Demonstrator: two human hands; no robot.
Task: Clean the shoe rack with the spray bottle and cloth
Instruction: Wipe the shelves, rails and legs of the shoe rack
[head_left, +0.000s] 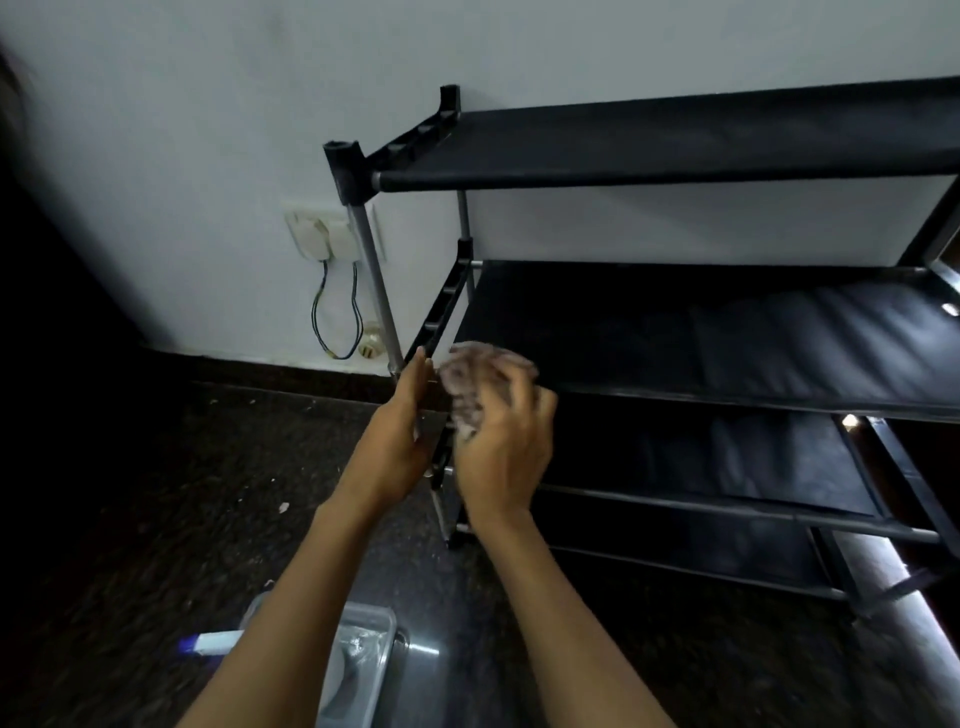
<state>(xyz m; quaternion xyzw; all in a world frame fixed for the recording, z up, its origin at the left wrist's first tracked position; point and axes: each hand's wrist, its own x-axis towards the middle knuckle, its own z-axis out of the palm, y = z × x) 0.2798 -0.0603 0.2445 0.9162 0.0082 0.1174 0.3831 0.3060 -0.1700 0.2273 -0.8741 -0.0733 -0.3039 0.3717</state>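
A black shoe rack (675, 140) with several fabric shelves and grey metal posts stands against the white wall. My left hand (402, 441) rests with straight fingers against the rack's front left post at the second shelf. My right hand (506, 447) grips a crumpled pale cloth (478, 384) and holds it at the left end of that shelf, just beside the post. A blue and white object that may be the spray bottle (213, 642) lies on the floor at the lower left, partly hidden by my left forearm.
A clear plastic tray (363, 654) sits on the dark speckled floor under my left arm. A wall socket (324, 234) with hanging wires is left of the rack. A pale cylinder (883, 571) lies by the rack's lower right.
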